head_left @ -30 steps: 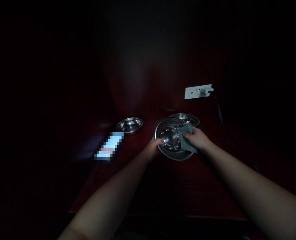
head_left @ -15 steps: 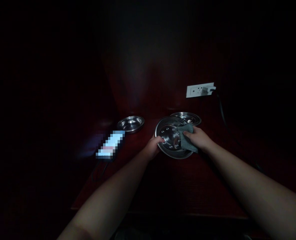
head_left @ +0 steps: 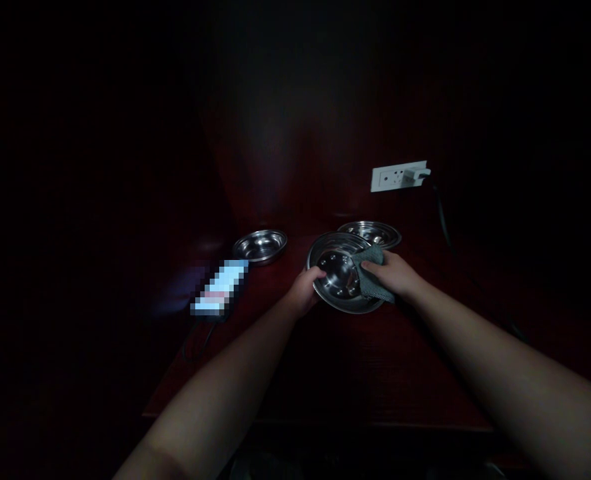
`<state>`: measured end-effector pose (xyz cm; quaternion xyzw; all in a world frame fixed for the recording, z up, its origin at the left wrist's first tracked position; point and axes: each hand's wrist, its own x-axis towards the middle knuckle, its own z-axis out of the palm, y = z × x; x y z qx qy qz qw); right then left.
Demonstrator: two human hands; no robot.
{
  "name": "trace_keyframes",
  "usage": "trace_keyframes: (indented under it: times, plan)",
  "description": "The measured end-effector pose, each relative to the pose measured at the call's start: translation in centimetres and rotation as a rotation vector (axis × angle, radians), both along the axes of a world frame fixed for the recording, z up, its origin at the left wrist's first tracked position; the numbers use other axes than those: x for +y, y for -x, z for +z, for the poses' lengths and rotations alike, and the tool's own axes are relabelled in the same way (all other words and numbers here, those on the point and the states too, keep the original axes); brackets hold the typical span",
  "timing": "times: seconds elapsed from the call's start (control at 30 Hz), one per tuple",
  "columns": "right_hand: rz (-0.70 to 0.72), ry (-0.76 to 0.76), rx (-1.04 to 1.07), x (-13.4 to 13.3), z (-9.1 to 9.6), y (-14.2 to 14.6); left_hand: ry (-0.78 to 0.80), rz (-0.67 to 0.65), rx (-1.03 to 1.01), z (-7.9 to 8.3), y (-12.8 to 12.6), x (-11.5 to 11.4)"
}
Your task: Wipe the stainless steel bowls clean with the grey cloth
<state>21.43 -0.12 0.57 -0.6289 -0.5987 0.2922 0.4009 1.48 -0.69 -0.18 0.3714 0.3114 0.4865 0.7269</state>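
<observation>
A shiny metal bowl (head_left: 336, 277) is held tilted over the dark red table, its inside facing me. My left hand (head_left: 306, 291) grips its left rim, the thumb over the edge and the other fingers mostly hidden beneath. At the right rim my right hand (head_left: 392, 272) is closed on a grey-green cloth (head_left: 374, 283), which is folded over the bowl's edge and touches its inner wall. Any fingers behind the cloth are out of sight.
One metal dish (head_left: 261, 247) lies at the back left, and another (head_left: 375, 233) sits behind the bowl. A lit phone (head_left: 221, 288) with a cable stands at the left. A plug sits in the wall socket (head_left: 388, 178), its cord hanging down right. Surroundings are very dark.
The bowl has shifted slightly left and turned a little in my hands. Both hands keep their grips, and the cloth stays at the right rim. The whole view has moved slightly.
</observation>
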Motion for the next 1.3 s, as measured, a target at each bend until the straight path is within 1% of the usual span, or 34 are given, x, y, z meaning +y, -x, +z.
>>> trace_keyframes:
  times: [0.23,0.4,0.63,0.93,1.3]
  plan:
    - [0.001,0.021,0.06,-0.36,0.37,0.2,-0.016,-0.014,-0.003,-0.04,-0.06,0.09]
    - [0.021,0.007,0.078,-0.23,0.14,0.11,-0.018,-0.029,0.029,-0.18,-0.02,0.17]
    - [0.019,-0.005,0.063,0.04,-0.17,-0.06,-0.005,-0.032,0.046,-0.32,0.08,0.26]
    - [0.002,0.015,0.056,-0.46,0.4,0.21,-0.004,-0.022,0.039,-0.29,-0.01,0.28]
    - [0.011,0.008,0.044,-0.15,0.08,-0.01,0.004,-0.026,0.038,-0.12,0.02,0.08]
